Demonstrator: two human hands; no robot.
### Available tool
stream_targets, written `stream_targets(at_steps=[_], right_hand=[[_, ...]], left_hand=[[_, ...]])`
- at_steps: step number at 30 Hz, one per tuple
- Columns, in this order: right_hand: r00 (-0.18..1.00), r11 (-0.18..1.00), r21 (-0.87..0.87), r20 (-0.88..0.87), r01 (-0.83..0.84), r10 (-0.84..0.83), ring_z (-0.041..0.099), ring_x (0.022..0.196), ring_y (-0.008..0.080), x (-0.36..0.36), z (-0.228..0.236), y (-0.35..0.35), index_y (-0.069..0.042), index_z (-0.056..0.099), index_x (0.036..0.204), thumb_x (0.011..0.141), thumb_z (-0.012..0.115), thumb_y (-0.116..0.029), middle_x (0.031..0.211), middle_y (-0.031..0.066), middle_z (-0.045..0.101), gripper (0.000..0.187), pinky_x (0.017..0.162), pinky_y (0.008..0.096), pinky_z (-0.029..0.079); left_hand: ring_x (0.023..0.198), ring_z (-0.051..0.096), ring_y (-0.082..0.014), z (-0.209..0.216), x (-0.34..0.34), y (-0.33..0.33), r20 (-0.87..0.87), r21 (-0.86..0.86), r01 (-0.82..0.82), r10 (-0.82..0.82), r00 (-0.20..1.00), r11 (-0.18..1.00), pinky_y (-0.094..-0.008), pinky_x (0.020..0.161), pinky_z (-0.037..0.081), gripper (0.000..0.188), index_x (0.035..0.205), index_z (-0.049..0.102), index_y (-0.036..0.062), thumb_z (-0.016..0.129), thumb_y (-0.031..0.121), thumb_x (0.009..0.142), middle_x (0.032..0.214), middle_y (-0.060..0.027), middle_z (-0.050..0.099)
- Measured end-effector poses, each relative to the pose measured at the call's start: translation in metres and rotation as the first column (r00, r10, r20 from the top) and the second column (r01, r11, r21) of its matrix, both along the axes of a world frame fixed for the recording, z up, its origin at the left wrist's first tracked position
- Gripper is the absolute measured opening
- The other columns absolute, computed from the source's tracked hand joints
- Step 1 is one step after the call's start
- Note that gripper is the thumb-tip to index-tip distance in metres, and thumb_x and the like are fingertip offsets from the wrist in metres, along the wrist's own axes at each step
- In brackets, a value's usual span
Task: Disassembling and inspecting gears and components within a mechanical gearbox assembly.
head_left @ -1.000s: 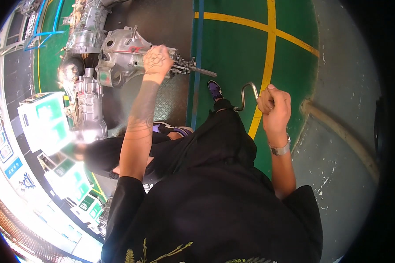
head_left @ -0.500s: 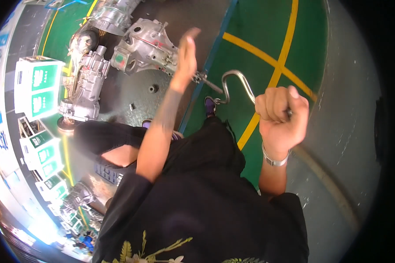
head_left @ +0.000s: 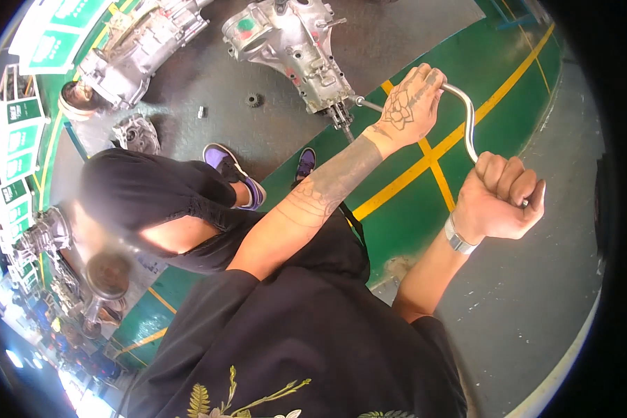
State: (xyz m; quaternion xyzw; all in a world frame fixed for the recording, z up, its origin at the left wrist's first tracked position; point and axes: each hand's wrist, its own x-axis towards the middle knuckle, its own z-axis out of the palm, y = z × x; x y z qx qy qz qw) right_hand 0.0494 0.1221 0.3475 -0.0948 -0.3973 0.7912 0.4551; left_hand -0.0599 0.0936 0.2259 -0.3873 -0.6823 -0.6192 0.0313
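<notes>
Above floor point(head_left: 397, 240), left hand point(head_left: 412, 104), right hand point(head_left: 500, 198), both curled around metal crank point(head_left: 470, 118)

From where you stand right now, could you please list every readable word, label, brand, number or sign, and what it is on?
Green-and-white panels at left: printed, but too small or washed out to read.
Metal crank bar: no lettering visible.
Cast metal housing: red and green marks, none legible as words.
Silver wristband: nothing readable.
Black shirt: embroidered plants, no lettering visible.
So there is no text I can quote.
</notes>
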Motion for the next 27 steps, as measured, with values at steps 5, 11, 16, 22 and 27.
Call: stream_targets(at_steps=[5, 11, 16, 22, 27], right_hand=[[0.999, 0.996, 0.082, 0.013, 0.032, -0.033, 0.007, 0.039, 0.0082, -0.013, -0.015, -0.012, -0.016, 0.024, 0.051, 0.089, 0.039, -0.032, 0.044, -0.0029, 0.020, 0.043, 0.042, 0.0284, 0.009], [0.949, 0.936, 0.168, -0.008, -0.310, 0.316, 0.010, 0.041, 0.0098, -0.030, -0.009, -0.011, -0.015, 0.024, 0.051, 0.090, 0.037, -0.031, 0.045, -0.0024, 0.019, 0.044, 0.045, 0.0301, 0.012], [0.947, 0.965, 0.080, 0.225, -0.250, 0.227, 0.010, 0.046, 0.0113, -0.098, 0.018, -0.006, -0.013, 0.021, 0.051, 0.084, 0.039, -0.028, 0.049, -0.0014, 0.014, 0.040, 0.047, 0.0301, 0.011], [0.970, 0.980, 0.110, 0.198, -0.166, 0.142, 0.007, 0.046, 0.0104, -0.076, 0.010, 0.006, -0.013, 0.020, 0.051, 0.075, 0.037, -0.029, 0.048, -0.0004, 0.014, 0.034, 0.047, 0.0307, 0.008], [0.938, 0.967, 0.156, 0.316, -0.203, 0.146, 0.006, 0.046, 0.0113, -0.132, 0.015, -0.005, -0.014, 0.017, 0.050, 0.070, 0.038, -0.025, 0.048, -0.0007, 0.013, 0.031, 0.048, 0.0303, 0.008]], left_hand=[[0.081, 0.054, -0.0345, -0.013, -0.013, -0.001, -0.003, 0.046, -0.043, 0.043, 0.999, 0.998, -0.0424, 0.069, 0.046, 0.010, 0.093, 0.050, 0.0036, 0.051, 0.004, 0.083, 0.085, -0.0136, 0.052], [0.079, 0.057, -0.0320, -0.014, -0.009, -0.002, 0.006, -0.074, -0.058, 0.059, 0.998, 0.996, -0.0411, 0.066, 0.047, 0.011, 0.090, 0.052, 0.0058, 0.054, 0.014, 0.082, 0.081, -0.0106, 0.056], [0.061, 0.059, -0.0308, -0.016, 0.021, -0.031, -0.084, -0.070, 0.046, -0.052, 0.995, 0.997, -0.0411, 0.058, 0.047, 0.014, 0.064, 0.057, 0.0065, 0.063, 0.018, 0.070, 0.061, -0.0125, 0.058], [0.050, 0.056, -0.0290, 0.008, -0.048, -0.012, 0.230, 0.124, -0.397, 0.363, 0.903, 0.909, -0.0390, 0.048, 0.045, 0.018, 0.055, 0.056, 0.0041, 0.061, 0.012, 0.071, 0.053, -0.0157, 0.053], [0.084, 0.054, -0.0316, -0.009, 0.034, 0.027, 0.216, 0.117, -0.339, 0.309, 0.926, 0.934, -0.0474, 0.080, 0.039, 0.014, 0.076, 0.053, 0.0092, 0.063, 0.009, 0.065, 0.078, -0.0131, 0.056]])
